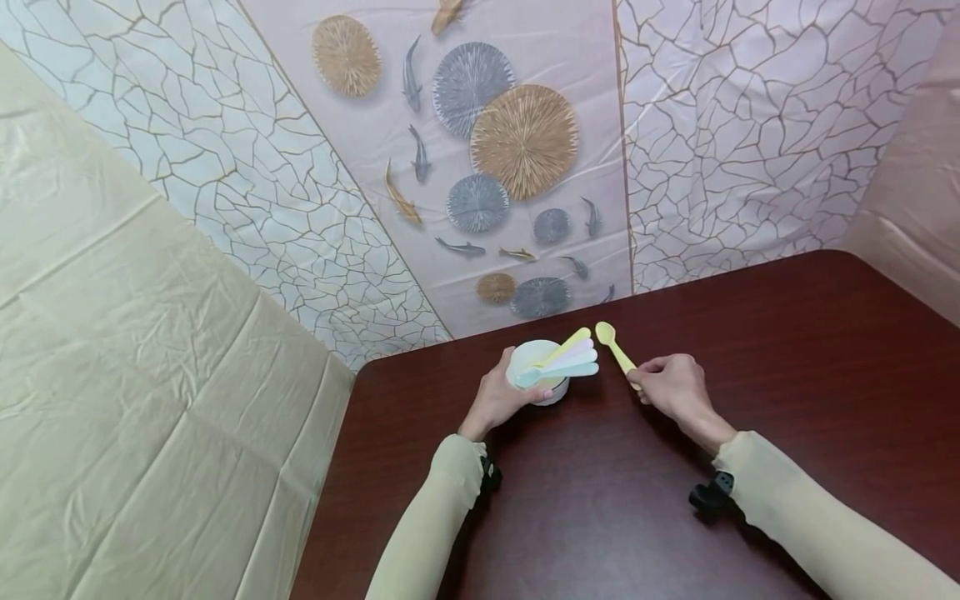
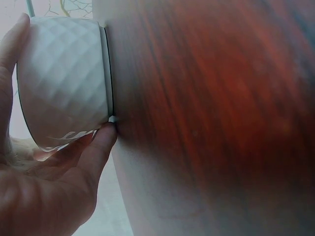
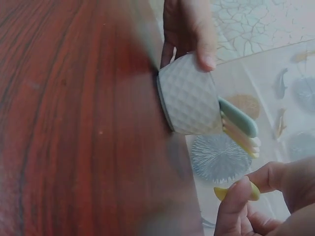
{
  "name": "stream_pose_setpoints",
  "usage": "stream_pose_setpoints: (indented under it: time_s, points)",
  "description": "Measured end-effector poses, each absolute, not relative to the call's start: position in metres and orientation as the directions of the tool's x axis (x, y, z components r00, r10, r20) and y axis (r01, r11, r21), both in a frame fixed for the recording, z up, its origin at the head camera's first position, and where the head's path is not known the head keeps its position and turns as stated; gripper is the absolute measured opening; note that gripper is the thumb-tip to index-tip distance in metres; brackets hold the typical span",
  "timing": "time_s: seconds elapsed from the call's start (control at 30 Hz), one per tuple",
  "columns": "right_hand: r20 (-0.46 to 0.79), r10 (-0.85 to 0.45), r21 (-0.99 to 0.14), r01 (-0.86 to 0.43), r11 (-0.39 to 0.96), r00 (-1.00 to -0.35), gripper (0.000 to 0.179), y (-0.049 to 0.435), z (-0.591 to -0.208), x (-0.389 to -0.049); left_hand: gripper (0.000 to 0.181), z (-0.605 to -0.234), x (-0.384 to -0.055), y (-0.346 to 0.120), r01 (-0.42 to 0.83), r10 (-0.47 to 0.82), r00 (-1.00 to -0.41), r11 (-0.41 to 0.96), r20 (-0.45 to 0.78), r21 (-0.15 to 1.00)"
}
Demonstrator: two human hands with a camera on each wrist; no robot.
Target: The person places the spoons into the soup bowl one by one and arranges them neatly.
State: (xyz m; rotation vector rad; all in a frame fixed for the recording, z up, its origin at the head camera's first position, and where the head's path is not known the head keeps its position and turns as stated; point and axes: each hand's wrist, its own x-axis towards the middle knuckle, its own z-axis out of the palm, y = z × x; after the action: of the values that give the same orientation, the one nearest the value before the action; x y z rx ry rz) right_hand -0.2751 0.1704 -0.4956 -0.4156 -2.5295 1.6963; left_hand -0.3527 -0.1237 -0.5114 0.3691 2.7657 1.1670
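A white bowl (image 1: 556, 391) with a quilted diamond pattern stands near the table's far edge. My left hand (image 1: 500, 397) grips it from the left, the thumb by the rim and fingers round the side. In the left wrist view the bowl (image 2: 66, 73) and a fingertip by its base show up close. Several small spoons (image 1: 573, 358), in yellow, pale pink, white and mint green, lean in the bowl with their handles fanned out to the right. To the bowl's right, my right hand (image 1: 678, 387) pinches a yellow spoon (image 1: 617, 350) by its handle end, its scoop pointing away from me.
The dark red-brown wooden table (image 1: 600, 500) ends just beyond the bowl. Behind it hangs a cloth (image 1: 555, 50) printed with fish and round leaf shapes. Cream quilted fabric (image 1: 150, 375) covers the left side. Each wrist wears a black camera (image 1: 712, 493).
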Motion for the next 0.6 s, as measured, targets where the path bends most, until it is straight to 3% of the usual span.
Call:
stream_pose_setpoints:
  time_s: [0.6]
  points:
    - [-0.083,0.263,-0.930,0.169,0.325,-0.961,0.031,0.175,-0.469,-0.265,0.112,-0.514,-0.354,-0.123,0.172,0.264,-0.964,0.672,-0.016,0.720]
